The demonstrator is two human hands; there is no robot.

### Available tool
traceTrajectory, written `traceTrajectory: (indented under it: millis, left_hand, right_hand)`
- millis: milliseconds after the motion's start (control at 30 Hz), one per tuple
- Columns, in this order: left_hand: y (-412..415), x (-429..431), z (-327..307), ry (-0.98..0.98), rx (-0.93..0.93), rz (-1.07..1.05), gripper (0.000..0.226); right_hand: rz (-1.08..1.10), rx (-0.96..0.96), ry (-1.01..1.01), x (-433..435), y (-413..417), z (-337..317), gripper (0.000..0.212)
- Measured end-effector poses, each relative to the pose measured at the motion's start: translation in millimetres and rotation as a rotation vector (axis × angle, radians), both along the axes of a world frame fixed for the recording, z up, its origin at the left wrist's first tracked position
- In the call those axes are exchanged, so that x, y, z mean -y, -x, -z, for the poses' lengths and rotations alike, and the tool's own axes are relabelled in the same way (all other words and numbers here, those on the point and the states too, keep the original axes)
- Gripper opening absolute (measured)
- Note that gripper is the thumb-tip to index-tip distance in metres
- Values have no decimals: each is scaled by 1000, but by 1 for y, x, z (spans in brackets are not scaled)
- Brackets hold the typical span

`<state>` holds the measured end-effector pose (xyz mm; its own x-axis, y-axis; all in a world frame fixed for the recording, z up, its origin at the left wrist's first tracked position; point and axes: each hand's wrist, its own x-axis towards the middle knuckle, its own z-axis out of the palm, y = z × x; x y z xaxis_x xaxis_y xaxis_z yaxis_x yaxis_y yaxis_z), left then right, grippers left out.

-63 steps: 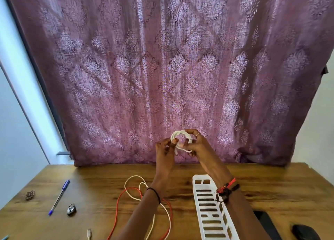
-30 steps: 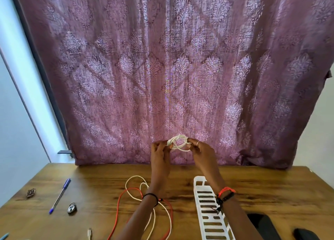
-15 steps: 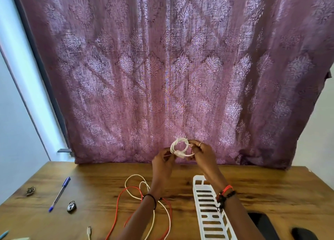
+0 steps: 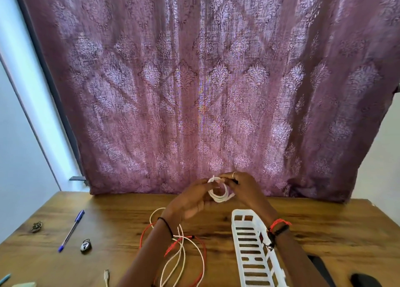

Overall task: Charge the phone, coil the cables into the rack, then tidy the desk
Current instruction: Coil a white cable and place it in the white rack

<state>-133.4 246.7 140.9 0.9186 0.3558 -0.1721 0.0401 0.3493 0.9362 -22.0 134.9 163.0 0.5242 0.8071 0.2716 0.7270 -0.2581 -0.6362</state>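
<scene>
White cable coil (image 4: 219, 192) held above the far end of the rack (image 4: 251, 243), off the tabletop (image 4: 324, 222). Left hand (image 4: 192, 198) and right hand (image 4: 244, 187) both pinch its rim. Judged light, limp and springy; grip across all loops or it will likely unwind.

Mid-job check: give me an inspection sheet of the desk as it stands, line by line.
Surface: wooden desk, grain showing between items.
Job's things: white coiled cable held above the desk; white rack lying right of centre, no cable seen in it.
Clutter: blue pen, padlock and small metal trinket at left; dark items at the lower right, unidentifiable.
Grips: left grip and right grip both pinch the coil.
Cables: red cable and loose white cable lie tangled under the left forearm, uncoiled.
Surroundings: purple curtain behind the desk; pale walls either side.
</scene>
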Motion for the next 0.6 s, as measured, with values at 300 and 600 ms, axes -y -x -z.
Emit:
traceTrajectory:
  millis: [300, 600]
  left_hand:
    - [6, -12, 5, -296, -73, -50, 12]
    - [1, -4, 12, -243, 42, -170, 20]
  right_hand:
    - [-130, 195, 149, -4, -11, 3, 31]
    - [239, 278, -148, -4, -9, 15, 17]
